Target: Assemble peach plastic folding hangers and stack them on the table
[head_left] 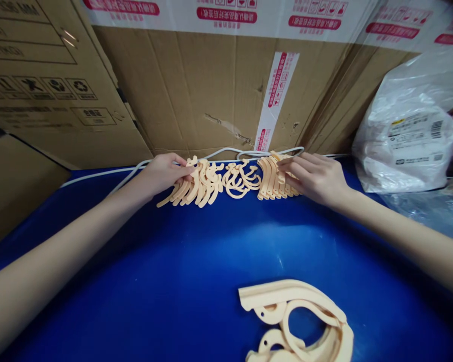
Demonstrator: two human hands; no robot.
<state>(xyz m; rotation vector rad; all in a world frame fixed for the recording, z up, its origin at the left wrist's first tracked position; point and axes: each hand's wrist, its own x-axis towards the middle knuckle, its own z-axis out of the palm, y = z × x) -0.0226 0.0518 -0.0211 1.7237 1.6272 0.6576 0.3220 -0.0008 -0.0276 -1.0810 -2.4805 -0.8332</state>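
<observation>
At the left pile of curved cream plastic hanger arms [206, 188], my left hand [166, 173] has its thumb and fingers pinched on one of the arms. My right hand [315, 177] grips another hanger arm [281, 176] above the neat right-hand row of similar arms [268, 183]; its fingers hide part of that row. Between the two groups lies a heap of cream hooks [237, 181]. Nearest to me, folded cream hangers [309, 291] with round hooks lie partly cut off by the lower edge of view.
A blue work surface [166, 271] spreads below my arms. Cardboard boxes [211, 80] stand along its back, and another box [41, 75] at the left. A white cable [132, 171] runs behind the parts. At right sits a clear plastic bag [407, 125] with a labelled roll inside.
</observation>
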